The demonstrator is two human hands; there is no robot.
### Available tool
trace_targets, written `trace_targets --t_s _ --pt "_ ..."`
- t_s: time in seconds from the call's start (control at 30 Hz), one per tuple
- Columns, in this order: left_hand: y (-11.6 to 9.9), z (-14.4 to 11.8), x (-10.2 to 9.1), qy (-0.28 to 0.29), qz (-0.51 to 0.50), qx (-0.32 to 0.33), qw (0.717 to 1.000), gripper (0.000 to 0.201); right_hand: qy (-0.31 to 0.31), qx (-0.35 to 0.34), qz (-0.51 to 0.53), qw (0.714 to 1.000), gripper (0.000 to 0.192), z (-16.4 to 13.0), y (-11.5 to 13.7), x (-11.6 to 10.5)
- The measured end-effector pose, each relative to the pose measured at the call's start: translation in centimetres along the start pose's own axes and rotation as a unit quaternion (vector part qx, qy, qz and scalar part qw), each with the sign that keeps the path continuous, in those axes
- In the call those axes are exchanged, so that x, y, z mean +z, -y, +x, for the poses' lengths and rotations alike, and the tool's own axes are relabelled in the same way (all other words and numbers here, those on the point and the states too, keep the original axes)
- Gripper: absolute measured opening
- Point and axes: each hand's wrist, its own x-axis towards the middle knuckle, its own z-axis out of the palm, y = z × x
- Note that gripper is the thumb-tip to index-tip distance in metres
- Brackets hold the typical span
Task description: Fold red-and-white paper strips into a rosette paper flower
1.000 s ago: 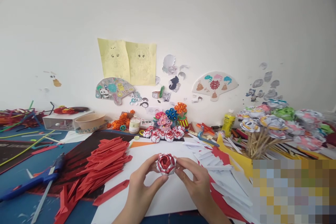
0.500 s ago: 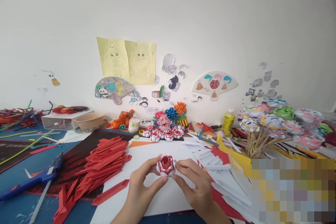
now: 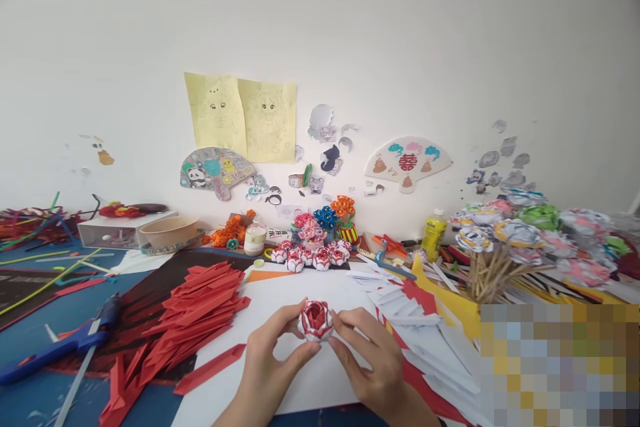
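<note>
Red-and-white paper lotus flower (image 3: pixel 316 319) pinched between both hands above a white paper sheet (image 3: pixel 300 387). Left hand (image 3: pixel 267 353) closed on its left side with thumb and fingertips; right hand (image 3: pixel 373 357) closed on its right side. Pile of folded red paper strips (image 3: pixel 200 310) lying to the left, blue glue gun (image 3: pixel 75 340) beyond. Finished lotus flowers (image 3: pixel 313 257) clustered behind, near the wall.

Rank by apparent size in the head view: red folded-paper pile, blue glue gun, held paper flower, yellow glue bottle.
1. red folded-paper pile
2. blue glue gun
3. paper flower and yellow glue bottle: look alike; the bottle stands farther off, so unranked.
</note>
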Motion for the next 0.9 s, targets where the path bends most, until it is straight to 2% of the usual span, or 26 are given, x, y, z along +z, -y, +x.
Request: trace_targets --t_s 0.17,0.3,0.47,0.7,0.9 --pt "0.0 0.0 0.0 -0.002 -0.001 0.008 1.000 0.040 0.008 0.003 -0.006 1.000 0.040 -0.3 0.0 0.0" --pt "0.0 0.1 0.0 0.005 -0.015 -0.014 1.000 0.040 0.008 0.011 0.005 1.000 0.042 -0.1 -0.1 -0.1" --pt "0.0 0.2 -0.2 0.041 -0.053 -0.059 0.996 0.044 -0.006 0.087 0.049 0.995 0.036 0.6 0.0 -0.4" --pt "-0.1 0.3 -0.3 0.042 -0.047 -0.063 0.996 0.046 -0.039 0.146 0.078 0.985 0.024 0.9 0.3 -0.7" --pt "0.0 0.1 -0.2 0.040 -0.018 -0.039 0.998 0.048 -0.055 0.126 0.097 0.986 0.020 1.1 0.2 -0.5"
